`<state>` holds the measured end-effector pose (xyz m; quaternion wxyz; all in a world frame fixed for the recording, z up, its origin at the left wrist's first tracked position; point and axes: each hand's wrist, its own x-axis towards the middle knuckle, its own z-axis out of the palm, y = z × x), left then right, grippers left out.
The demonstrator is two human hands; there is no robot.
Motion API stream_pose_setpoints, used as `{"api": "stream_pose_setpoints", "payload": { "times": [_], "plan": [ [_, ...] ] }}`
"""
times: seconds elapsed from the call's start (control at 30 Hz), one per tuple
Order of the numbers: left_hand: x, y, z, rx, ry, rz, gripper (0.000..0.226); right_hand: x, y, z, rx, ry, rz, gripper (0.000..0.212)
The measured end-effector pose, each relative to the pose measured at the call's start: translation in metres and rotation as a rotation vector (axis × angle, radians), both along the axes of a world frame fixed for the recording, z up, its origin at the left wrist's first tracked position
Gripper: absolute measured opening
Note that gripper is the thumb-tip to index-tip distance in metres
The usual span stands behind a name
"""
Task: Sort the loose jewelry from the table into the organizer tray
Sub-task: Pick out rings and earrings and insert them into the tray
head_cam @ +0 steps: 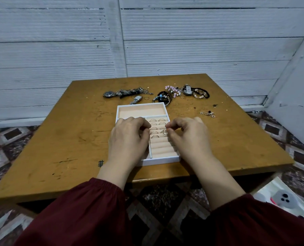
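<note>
So, left to right on the wooden table point(62, 132): at about 11 o'clock from the organizer tray point(142, 110) there's a round watch point(109, 94), with a tangle of chains point(134, 91) right beside it and a square watch point(138, 98) just off the tray's far edge.

The left hand point(130, 139) sits over the tray's left half with its fingers curled in. Honestly can't tell if it's holding anything.

The tray's right side is the padded roll section, and a few rings point(157, 124) are already slotted into the far rows. The right hand point(189, 136) has thumb and forefinger pinched on a thin ring point(164, 131), just above the rolls and close to the left hand's fingertips.

At 1 o'clock from the tray is a heap of bead bracelets point(172, 90), and at 3 o'clock, well apart, lies a small chain piece point(208, 113).
</note>
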<state>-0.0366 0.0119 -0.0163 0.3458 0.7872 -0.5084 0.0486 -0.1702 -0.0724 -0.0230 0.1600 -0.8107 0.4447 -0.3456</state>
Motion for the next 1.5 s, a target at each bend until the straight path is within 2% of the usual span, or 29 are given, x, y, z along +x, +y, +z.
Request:
{"api": "stream_pose_setpoints", "payload": {
  "times": [0.4, 0.67, 0.83, 1.0, 1.3, 1.5],
  "plan": [
    [-0.001, 0.001, 0.001, -0.069, 0.009, -0.002, 0.009, -0.001, 0.0, 0.0, -0.07, 0.153, 0.013, 0.011],
    [0.0, 0.0, -0.001, -0.083, 0.008, 0.009, 0.009, -0.002, 0.003, 0.005, -0.166, 0.324, 0.044, 0.017],
    [0.001, 0.0, -0.002, -0.096, 0.015, 0.009, 0.009, -0.003, 0.002, 0.002, -0.126, 0.273, 0.054, 0.016],
    [0.001, -0.001, -0.002, -0.109, 0.016, 0.012, 0.01, -0.005, -0.011, -0.002, 0.235, -0.065, 0.06, 0.004],
    [-0.001, -0.001, -0.002, -0.089, 0.047, 0.014, 0.009, -0.005, -0.015, -0.005, 0.363, -0.071, 0.01, 0.014],
    [0.0, -0.003, -0.005, -0.099, 0.059, 0.01, 0.009, -0.005, -0.013, -0.003, 0.364, -0.072, 0.019, 0.014]
  ]
}}
